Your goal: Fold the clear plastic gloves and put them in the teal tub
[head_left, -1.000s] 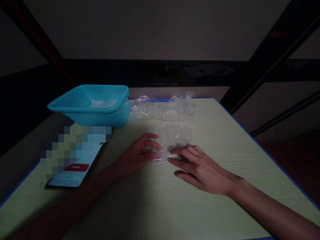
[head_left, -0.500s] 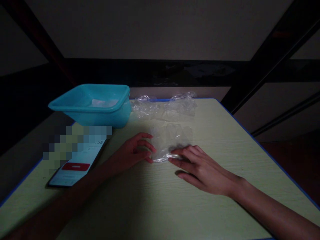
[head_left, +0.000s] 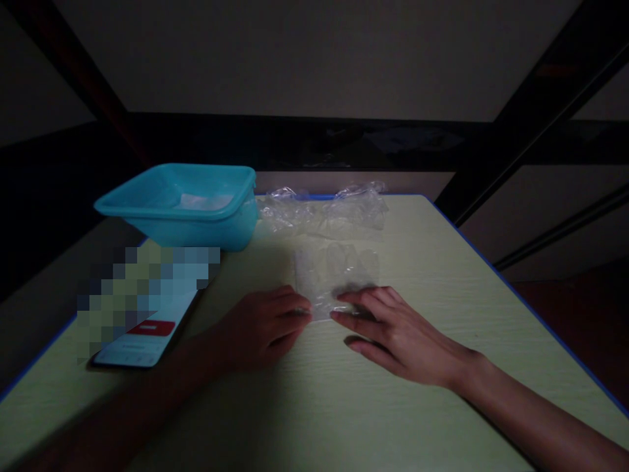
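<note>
A small clear plastic bag [head_left: 334, 278] lies flat in the middle of the pale green table [head_left: 344, 406]. My left hand [head_left: 263, 324] rests on the table at the bag's near left corner, fingers curled together with the tips at the plastic edge. My right hand [head_left: 393, 331] lies flat with fingers stretched out, fingertips pressing the bag's near edge. The light is dim.
A turquoise plastic tub [head_left: 187, 206] stands at the back left with something pale inside. Crumpled clear plastic bags [head_left: 324, 213] lie behind the flat bag. A phone [head_left: 142, 331] with a lit screen lies at the left. The table has a blue rim [head_left: 496, 262].
My left hand has lowered and drawn nearer, its fingers closing from a raised spread pose onto the bag's near left corner. My right hand has stayed in place.
</note>
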Motion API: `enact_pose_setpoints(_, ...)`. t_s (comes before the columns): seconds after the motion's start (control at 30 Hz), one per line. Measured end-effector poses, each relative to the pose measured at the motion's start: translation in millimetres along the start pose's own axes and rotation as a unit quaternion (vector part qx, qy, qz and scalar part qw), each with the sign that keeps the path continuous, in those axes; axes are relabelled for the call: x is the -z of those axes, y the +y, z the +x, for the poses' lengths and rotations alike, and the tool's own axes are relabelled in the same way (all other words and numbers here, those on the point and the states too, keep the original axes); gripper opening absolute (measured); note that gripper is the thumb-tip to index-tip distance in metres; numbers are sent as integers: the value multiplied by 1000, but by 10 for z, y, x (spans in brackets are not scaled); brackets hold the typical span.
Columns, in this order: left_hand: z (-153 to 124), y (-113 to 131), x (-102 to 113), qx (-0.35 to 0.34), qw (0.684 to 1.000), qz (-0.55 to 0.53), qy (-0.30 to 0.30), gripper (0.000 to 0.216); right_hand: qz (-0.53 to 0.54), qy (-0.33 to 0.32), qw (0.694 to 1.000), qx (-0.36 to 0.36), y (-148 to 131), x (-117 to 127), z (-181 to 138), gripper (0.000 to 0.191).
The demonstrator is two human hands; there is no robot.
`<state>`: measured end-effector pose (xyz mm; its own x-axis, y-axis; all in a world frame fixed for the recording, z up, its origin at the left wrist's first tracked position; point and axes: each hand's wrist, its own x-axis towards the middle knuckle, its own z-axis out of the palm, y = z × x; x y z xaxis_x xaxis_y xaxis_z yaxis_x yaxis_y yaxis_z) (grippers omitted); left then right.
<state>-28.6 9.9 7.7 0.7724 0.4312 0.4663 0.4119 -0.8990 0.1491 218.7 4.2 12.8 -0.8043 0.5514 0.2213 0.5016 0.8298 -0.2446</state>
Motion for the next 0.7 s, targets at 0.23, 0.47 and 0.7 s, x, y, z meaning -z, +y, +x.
enact_pose_setpoints(0.23, -18, -30, 30, -17, 1000, -3, -1, 17, -7, 23, 1000, 11, 65, 38, -73, 34)
enact_pose_setpoints(0.47, -39, -59, 44, -25, 1000, -10, -1, 16, -4, 37, 999, 36, 221, 167, -186, 29)
enact_pose_setpoints(0.7, -30, -51, 44, -18, 999, -27, -11, 15, 12, 35, 998, 43, 342, 288, -264, 22)
